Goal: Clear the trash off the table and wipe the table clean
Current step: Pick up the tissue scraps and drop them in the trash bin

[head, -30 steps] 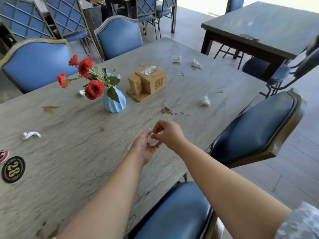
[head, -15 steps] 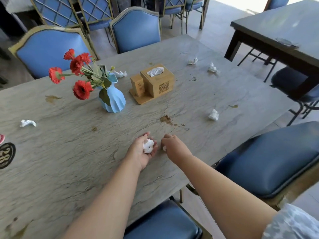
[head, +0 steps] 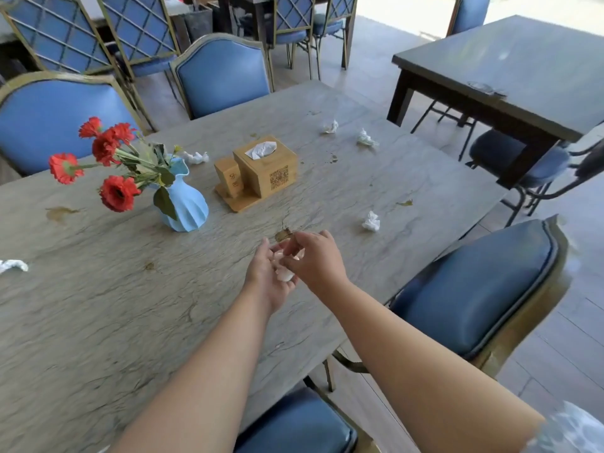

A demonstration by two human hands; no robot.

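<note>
My left hand (head: 265, 279) lies palm up over the grey wood-grain table (head: 98, 322) and cups crumpled white tissue (head: 283, 273). My right hand (head: 317, 261) is pressed against it from the right, its fingertips pinching a small tissue scrap at the left palm. More tissue wads lie on the table: one to the right (head: 371, 221), two at the far end (head: 366, 138) (head: 330, 126), one behind the vase (head: 196, 156), one at the left edge (head: 13, 265). A brown stain (head: 283, 235) sits just beyond my hands.
A blue vase with red flowers (head: 183, 204) and a wooden tissue box set (head: 261, 171) stand mid-table. More stains show at left (head: 60, 212) and right (head: 405, 202). Blue chairs (head: 474, 289) ring the table; a dark table (head: 523, 70) stands far right.
My right hand picked a small scrap off the table beside the left hand and brought it over the left palm. Both hands rose slightly and shifted forward toward the brown stain.
</note>
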